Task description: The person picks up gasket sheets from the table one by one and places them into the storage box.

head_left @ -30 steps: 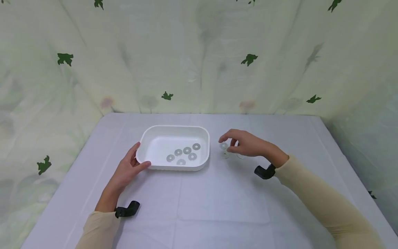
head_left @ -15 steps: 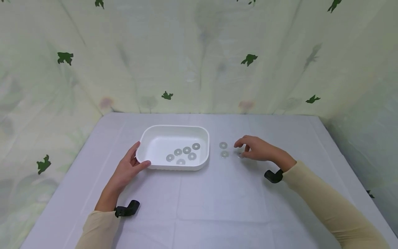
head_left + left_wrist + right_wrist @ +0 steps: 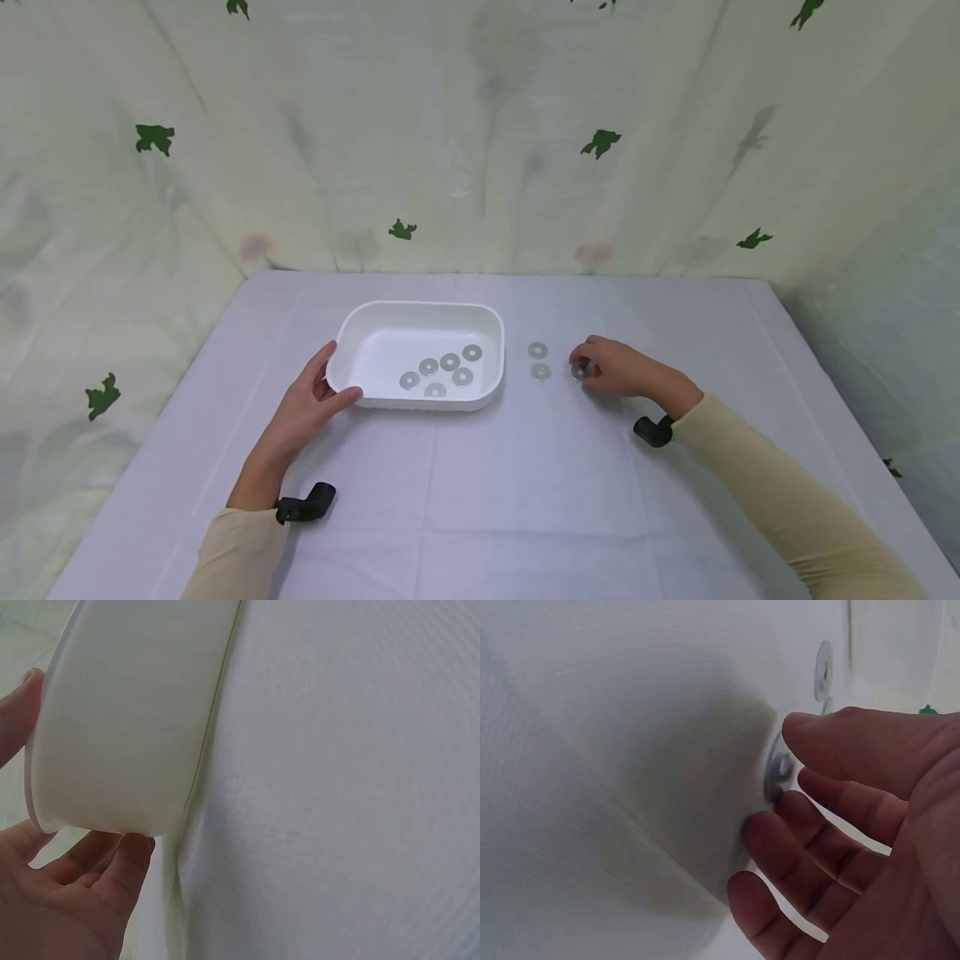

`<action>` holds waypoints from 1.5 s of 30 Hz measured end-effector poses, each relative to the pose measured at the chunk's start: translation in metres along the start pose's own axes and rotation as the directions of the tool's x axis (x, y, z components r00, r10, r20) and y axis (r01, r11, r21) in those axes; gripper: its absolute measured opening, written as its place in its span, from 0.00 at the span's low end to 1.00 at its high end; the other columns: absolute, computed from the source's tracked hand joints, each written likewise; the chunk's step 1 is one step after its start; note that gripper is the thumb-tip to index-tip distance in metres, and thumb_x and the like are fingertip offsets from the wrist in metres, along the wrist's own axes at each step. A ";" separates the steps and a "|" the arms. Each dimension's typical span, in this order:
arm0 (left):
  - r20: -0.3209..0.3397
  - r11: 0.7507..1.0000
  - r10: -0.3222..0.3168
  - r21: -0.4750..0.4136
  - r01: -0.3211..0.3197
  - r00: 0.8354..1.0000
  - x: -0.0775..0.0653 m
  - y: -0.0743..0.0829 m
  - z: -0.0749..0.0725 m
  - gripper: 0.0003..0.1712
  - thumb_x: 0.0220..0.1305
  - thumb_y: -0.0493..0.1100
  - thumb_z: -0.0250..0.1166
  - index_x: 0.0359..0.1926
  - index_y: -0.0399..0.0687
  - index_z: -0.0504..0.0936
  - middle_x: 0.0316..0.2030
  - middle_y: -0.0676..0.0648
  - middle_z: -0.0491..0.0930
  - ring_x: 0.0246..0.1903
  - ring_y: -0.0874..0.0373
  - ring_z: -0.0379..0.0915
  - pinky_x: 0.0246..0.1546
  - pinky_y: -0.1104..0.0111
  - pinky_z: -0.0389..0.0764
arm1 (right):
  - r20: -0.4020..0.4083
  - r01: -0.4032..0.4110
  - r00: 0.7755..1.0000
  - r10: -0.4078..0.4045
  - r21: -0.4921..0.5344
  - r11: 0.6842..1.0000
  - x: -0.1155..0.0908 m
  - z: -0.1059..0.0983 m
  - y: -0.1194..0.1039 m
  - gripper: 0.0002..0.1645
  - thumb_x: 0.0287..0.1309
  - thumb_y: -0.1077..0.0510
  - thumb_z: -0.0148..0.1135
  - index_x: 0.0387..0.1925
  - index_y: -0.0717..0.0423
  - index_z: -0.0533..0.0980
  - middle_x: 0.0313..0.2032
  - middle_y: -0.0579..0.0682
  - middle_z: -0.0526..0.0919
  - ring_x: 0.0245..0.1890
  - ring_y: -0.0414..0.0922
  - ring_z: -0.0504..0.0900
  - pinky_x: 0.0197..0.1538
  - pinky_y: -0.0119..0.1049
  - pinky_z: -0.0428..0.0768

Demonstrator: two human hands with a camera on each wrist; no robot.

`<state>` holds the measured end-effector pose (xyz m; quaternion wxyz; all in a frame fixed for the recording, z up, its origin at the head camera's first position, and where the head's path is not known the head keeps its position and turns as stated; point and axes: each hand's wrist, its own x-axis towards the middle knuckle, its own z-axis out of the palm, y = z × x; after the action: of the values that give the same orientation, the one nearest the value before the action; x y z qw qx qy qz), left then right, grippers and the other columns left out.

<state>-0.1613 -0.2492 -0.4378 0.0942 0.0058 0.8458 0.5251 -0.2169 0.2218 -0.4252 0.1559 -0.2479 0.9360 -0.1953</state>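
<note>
A white plastic tray (image 3: 420, 405) stands on the table with several flat metal washers (image 3: 450, 362) lying on its floor. My left hand (image 3: 294, 417) holds the tray's near left corner, thumb at the rim and fingers against the outer wall. To the right of the tray, my right hand (image 3: 626, 372) has its thumb and fingertips at the edges of one washer (image 3: 774, 774), pinching it at the tabletop. Two more washers lie between the tray and that hand, a far one (image 3: 537, 351) and a nearer one (image 3: 541, 372).
A pale cloth (image 3: 510, 500) covers the table. Behind and at the sides hangs a light curtain (image 3: 450, 150) with green leaf shapes. Each wrist wears a black camera, one at the left sleeve (image 3: 307, 502) and one at the right (image 3: 654, 431).
My right hand has moved right from above the two washers near the tray, then lowered and closed its fingers on the rightmost washer. My left hand and the tray stay put.
</note>
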 end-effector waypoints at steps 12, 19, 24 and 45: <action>-0.003 1.000 -0.002 0.006 0.002 1.000 0.001 0.002 -0.001 0.56 0.66 0.46 0.67 0.80 0.51 0.37 0.79 0.38 0.44 0.75 0.40 0.51 0.45 0.94 0.66 | -0.001 -0.087 0.996 0.087 0.035 0.996 0.014 0.003 0.011 0.11 0.58 0.61 0.66 0.43 0.58 0.77 0.40 0.52 0.79 0.41 0.46 0.75 0.48 0.41 0.75; 0.003 1.000 -0.014 0.019 0.014 1.000 0.002 0.005 0.001 0.57 0.65 0.46 0.68 0.80 0.52 0.37 0.79 0.38 0.43 0.75 0.40 0.52 0.44 0.94 0.66 | -0.023 -0.069 0.997 0.072 0.089 0.994 0.009 0.006 0.019 0.13 0.58 0.60 0.67 0.42 0.52 0.73 0.33 0.48 0.77 0.36 0.43 0.73 0.43 0.36 0.72; 0.002 1.000 -0.011 0.013 0.011 1.000 0.002 0.004 0.001 0.57 0.65 0.45 0.67 0.80 0.51 0.37 0.79 0.38 0.43 0.75 0.40 0.53 0.44 0.94 0.66 | -0.043 -0.028 0.998 0.033 0.121 0.992 0.004 0.006 0.021 0.15 0.57 0.63 0.65 0.46 0.52 0.75 0.35 0.49 0.80 0.37 0.43 0.75 0.45 0.38 0.73; 0.006 0.999 0.014 -0.033 -0.014 1.000 0.000 -0.001 0.000 0.58 0.64 0.48 0.69 0.80 0.50 0.36 0.79 0.40 0.42 0.75 0.41 0.50 0.47 0.94 0.67 | -0.052 0.041 0.998 -0.035 0.118 0.992 0.034 -0.022 0.003 0.19 0.60 0.57 0.66 0.52 0.58 0.78 0.45 0.53 0.84 0.41 0.44 0.80 0.47 0.39 0.79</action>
<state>-0.1611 -0.2497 -0.4390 0.0931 0.0118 0.8367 0.5396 -0.2546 0.2130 -0.4137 0.1435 -0.2511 0.9214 -0.2596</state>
